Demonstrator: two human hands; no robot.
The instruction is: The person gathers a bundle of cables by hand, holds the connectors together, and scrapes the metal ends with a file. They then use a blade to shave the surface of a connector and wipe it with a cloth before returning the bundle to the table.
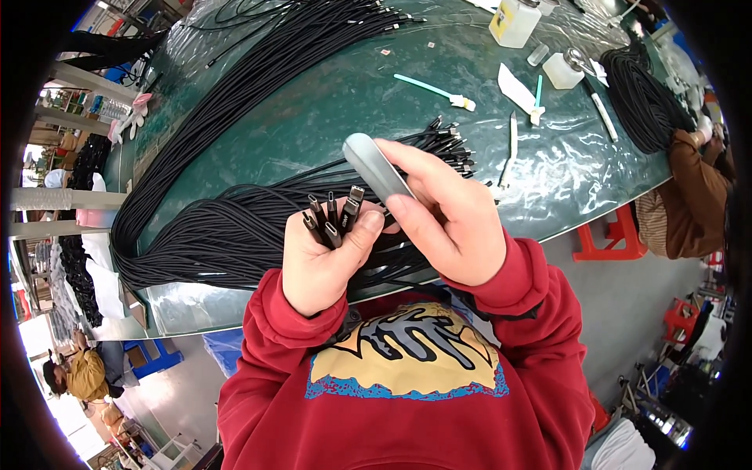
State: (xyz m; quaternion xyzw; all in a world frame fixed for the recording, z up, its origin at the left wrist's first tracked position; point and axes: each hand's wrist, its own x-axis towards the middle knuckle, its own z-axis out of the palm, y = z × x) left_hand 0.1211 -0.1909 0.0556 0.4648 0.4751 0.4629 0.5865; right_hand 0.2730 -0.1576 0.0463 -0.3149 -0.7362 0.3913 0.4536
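My left hand [317, 270] is closed around several black cable plugs [333, 223], whose metal tips point up between thumb and fingers. Just to the right, my right hand [462, 215] grips a smooth grey bar with a rounded end [368, 163]. That bar slants up to the left, its tip above the plugs; its exact kind does not show. Behind both hands a thick bundle of black cables [211, 231] lies on the table, with more plug ends [453, 145] fanned out past my right hand. The lower parts of the held cables are hidden by my hands.
A second black cable bundle [207, 117] curves across the green table [294, 145]. Farther right are a white bottle [513, 25], a squat dispenser bottle [562, 72], a blue-green stick [423, 84], a pen [601, 111] and coiled cables [646, 102]. A brown-sleeved person [681, 196] is beside a red stool [611, 239].
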